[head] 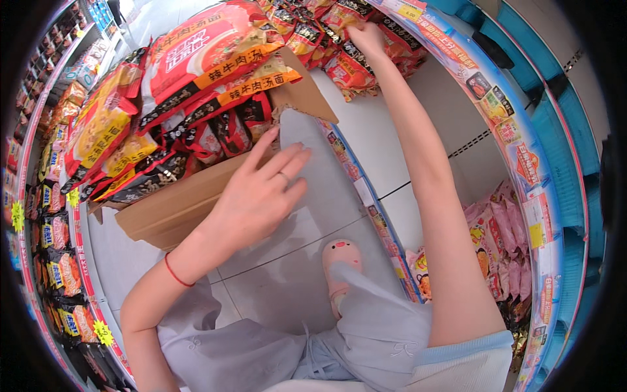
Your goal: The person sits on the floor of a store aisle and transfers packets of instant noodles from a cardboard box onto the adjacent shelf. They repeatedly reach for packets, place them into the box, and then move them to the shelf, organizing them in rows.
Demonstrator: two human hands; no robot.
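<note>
My left hand (262, 193) hangs with fingers spread over the floor, beside an open cardboard box (181, 206), and holds nothing. Large red instant noodle multipacks (201, 54) are heaped in and on the box. Smaller red and black noodle packets (228, 132) show below them, near my left fingertips. My right arm reaches far forward to a shelf, where my right hand (365, 39) touches red and black noodle packets (348, 73) lying in a pile. The right fingers are partly lost among the packets, so whether they grip one is unclear.
Pink noodle packs (499, 235) stand on the same white shelf (392, 196), under my right forearm. A shelf edge with price labels (519, 161) curves along the right, with teal shelves (558, 127) beyond. Packed noodle shelves (61, 274) line the left. My pink shoe (343, 259) is on the tiled floor.
</note>
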